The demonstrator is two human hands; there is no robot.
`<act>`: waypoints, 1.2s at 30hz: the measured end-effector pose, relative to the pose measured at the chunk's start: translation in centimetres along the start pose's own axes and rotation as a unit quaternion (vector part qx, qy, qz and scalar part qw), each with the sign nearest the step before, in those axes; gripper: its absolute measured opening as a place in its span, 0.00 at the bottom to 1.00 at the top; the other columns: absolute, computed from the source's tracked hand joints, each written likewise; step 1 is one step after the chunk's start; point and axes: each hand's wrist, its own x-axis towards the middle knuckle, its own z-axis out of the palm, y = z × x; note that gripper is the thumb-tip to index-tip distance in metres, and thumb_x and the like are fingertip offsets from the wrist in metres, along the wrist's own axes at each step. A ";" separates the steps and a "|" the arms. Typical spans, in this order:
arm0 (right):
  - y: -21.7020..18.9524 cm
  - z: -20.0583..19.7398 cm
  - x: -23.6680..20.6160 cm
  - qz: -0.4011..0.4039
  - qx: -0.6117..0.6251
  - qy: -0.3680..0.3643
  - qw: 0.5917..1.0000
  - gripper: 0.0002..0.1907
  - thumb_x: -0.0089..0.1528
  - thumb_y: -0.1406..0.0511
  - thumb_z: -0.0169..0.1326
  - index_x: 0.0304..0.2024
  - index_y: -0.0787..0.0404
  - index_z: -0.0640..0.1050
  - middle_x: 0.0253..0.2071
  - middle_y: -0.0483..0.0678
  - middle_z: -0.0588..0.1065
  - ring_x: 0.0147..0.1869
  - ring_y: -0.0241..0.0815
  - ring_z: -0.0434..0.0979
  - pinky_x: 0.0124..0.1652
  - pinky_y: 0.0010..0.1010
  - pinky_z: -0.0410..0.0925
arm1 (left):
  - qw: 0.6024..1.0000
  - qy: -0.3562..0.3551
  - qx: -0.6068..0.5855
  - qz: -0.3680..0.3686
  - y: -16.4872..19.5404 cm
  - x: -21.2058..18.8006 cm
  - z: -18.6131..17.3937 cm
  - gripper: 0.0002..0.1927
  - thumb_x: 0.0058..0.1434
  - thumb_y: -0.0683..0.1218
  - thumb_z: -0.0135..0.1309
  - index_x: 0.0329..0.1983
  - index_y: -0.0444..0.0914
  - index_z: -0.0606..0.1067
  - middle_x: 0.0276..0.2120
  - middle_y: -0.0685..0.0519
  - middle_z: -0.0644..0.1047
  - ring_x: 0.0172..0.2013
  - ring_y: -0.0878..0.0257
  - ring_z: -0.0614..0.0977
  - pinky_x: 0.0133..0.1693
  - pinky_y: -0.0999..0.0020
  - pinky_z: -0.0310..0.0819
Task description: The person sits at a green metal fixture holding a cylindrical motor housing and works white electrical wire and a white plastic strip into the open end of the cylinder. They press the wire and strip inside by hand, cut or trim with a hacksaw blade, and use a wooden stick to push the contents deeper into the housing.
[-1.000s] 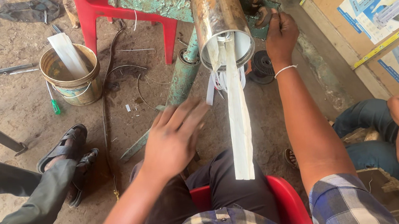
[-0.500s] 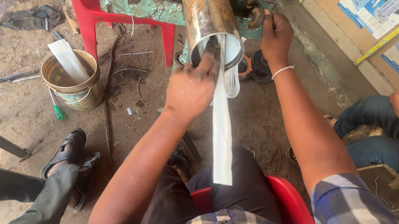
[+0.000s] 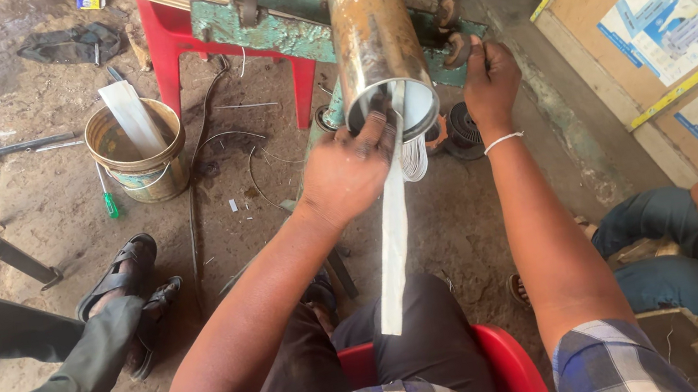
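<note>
The far end of the rusty metal cylinder is cut off by the top edge, and what lies inside its open mouth is hard to make out beyond a few pale strip ends. The left hand is closed at the mouth's rim, fingers pinching the top of a long white strip that hangs down over the person's lap. The right hand is curled shut beside the cylinder, on a dark part of the green metal stand; what it grips cannot be made out.

One cylinder, one hanging strip, and one bucket with a single white strip standing in it. One hammer and one green-handled screwdriver lie on the ground. Two red plastic chairs: one carrying the stand, one under the person.

The floor is bare, dirty concrete. Another person's sandalled foot shows at left, and a crouching person's jeans at right, beside a board with posters.
</note>
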 end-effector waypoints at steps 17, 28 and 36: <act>-0.9 -0.2 0.2 -0.016 0.008 -0.025 1.000 0.18 0.74 0.65 0.51 0.30 0.68 0.70 0.28 0.55 0.68 0.33 0.49 0.66 0.37 0.39 0.63 | 0.992 0.039 -0.098 -0.071 1.4 0.8 -5.4 0.24 0.59 0.53 0.55 0.55 0.36 0.78 0.54 0.46 0.78 0.31 0.56 0.83 0.31 0.61 0.78; -1.0 -0.9 -0.2 -0.039 0.014 -0.011 0.999 0.21 0.74 0.63 0.51 0.27 0.67 0.69 0.27 0.56 0.69 0.33 0.52 0.67 0.38 0.43 0.63 | 0.957 0.093 -0.225 -0.157 0.6 3.1 -7.6 0.05 0.74 0.45 0.57 0.47 0.40 0.77 0.38 0.50 0.80 0.34 0.56 0.85 0.34 0.62 0.80; -1.5 -1.9 -0.4 -0.070 0.035 -0.006 0.997 0.21 0.75 0.61 0.50 0.29 0.66 0.71 0.28 0.54 0.72 0.35 0.51 0.70 0.39 0.41 0.65 | 0.987 0.111 -0.048 -0.106 1.6 3.4 -10.1 0.33 0.53 0.49 0.60 0.64 0.40 0.71 0.56 0.40 0.72 0.54 0.43 0.72 0.51 0.50 0.68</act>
